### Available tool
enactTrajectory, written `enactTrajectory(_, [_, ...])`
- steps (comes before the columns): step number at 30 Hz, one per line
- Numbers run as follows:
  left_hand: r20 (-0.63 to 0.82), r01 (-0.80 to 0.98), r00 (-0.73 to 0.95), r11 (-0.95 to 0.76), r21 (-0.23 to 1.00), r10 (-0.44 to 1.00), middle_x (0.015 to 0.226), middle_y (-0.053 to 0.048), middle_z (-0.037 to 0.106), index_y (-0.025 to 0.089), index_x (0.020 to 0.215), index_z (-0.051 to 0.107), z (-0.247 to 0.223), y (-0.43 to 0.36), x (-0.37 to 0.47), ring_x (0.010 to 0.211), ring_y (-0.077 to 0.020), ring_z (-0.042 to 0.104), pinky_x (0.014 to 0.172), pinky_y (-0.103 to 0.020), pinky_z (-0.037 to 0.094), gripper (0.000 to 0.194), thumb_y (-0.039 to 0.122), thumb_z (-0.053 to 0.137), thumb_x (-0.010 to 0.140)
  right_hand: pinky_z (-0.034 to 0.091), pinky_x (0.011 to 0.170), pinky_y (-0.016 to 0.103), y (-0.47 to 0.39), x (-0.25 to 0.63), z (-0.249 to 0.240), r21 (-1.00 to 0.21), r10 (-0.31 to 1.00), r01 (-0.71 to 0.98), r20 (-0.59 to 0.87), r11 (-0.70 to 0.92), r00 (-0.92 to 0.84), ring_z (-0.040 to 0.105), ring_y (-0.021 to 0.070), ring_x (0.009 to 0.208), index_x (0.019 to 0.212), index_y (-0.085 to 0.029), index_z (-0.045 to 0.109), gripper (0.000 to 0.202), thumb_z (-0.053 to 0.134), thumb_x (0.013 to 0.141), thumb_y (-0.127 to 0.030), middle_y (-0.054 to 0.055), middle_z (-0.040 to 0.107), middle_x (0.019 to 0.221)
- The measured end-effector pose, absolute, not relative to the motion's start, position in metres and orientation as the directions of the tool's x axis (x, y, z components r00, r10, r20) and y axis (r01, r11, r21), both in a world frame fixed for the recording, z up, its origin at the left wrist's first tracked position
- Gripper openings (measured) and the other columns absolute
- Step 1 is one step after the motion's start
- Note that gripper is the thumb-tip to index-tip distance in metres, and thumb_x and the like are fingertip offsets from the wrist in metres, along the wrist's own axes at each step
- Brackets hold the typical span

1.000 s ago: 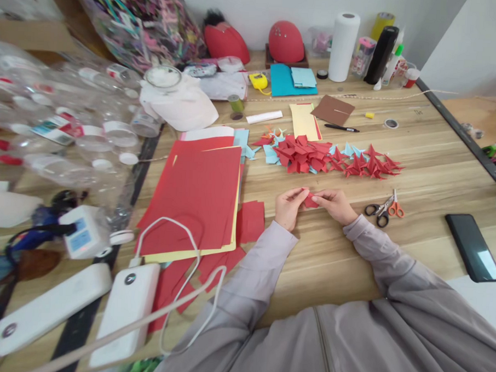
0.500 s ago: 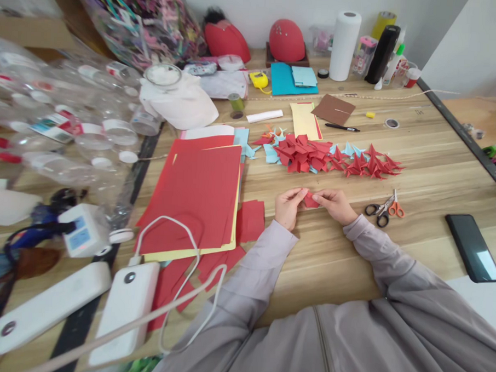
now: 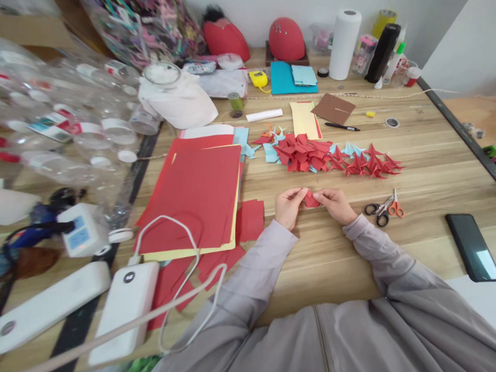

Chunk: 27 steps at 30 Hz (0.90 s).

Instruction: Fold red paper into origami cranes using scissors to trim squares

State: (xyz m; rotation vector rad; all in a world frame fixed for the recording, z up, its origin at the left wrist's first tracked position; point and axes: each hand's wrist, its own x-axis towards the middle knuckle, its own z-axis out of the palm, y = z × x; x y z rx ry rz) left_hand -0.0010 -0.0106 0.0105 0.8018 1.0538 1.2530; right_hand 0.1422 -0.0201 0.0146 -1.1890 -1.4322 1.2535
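Observation:
Between my two hands is a small folded piece of red paper (image 3: 311, 199), held just above the wooden table (image 3: 331, 252). My left hand (image 3: 288, 207) pinches its left side, and my right hand (image 3: 335, 204) pinches its right side with thumb and fingers. The fingertips partly cover the paper, so its exact fold is hard to make out. Beyond the hands lies a row of folded red paper cranes (image 3: 302, 154), with some light blue ones (image 3: 350, 149) among them. Cut red paper squares (image 3: 250, 220) rest left of my left hand.
Two pairs of scissors (image 3: 383, 209) lie right of my right hand, and a phone (image 3: 472, 248) farther right. Stacked red sheets (image 3: 198, 195) and a white power bank (image 3: 125, 312) with a looping cable are at left. Plastic bottles (image 3: 81, 129) crowd the far left. A black pen (image 3: 342, 127) lies behind the cranes.
Both hands keep their pinch on the red paper in nearly the same place. The right fingertips have shifted very slightly; nothing else visibly moves.

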Motion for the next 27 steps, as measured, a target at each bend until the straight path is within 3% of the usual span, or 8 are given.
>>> enactTrajectory(5, [-0.143,-0.294,0.018,0.142,0.945,0.989,0.059,0.001,0.063,0.014,0.071,0.070,0.0128,-0.0128,0.0001,0.050,-0.0083,0.053,0.047,-0.021,0.046,0.029,0.033,0.081,0.052,0.045,0.061,0.025,-0.0202,0.1438,0.0166,-0.996,0.986,0.082,0.010,0.023,-0.166,0.054,0.0112,0.058,0.068,-0.015,0.067,0.039,0.061,0.074,-0.053,0.000,0.063,0.062])
enactTrajectory(13, [-0.223,-0.411,0.018,0.211,0.887,0.975,0.060,0.001,0.064,0.015,0.076,0.069,0.0100,-0.0081,-0.0027,0.047,-0.0077,0.054,0.043,-0.019,0.043,0.034,0.034,0.081,0.052,0.050,0.065,0.026,-0.0196,0.1440,0.0125,-0.993,0.975,-0.100,-0.036,-0.059,-0.217,0.059,0.0114,0.062,0.082,-0.016,0.069,0.035,0.072,0.066,-0.046,0.002,0.069,0.074])
enactTrajectory(27, [-0.178,-0.412,0.060,0.187,0.892,0.982,0.062,0.001,0.064,0.015,0.070,0.068,0.0131,-0.0100,-0.0035,0.052,-0.0085,0.055,0.049,-0.020,0.045,0.029,0.034,0.081,0.053,0.048,0.059,0.024,-0.0205,0.1423,0.0133,-0.995,0.984,-0.093,-0.017,-0.034,-0.180,0.055,0.0096,0.057,0.073,-0.016,0.071,0.029,0.071,0.067,-0.045,0.000,0.066,0.066])
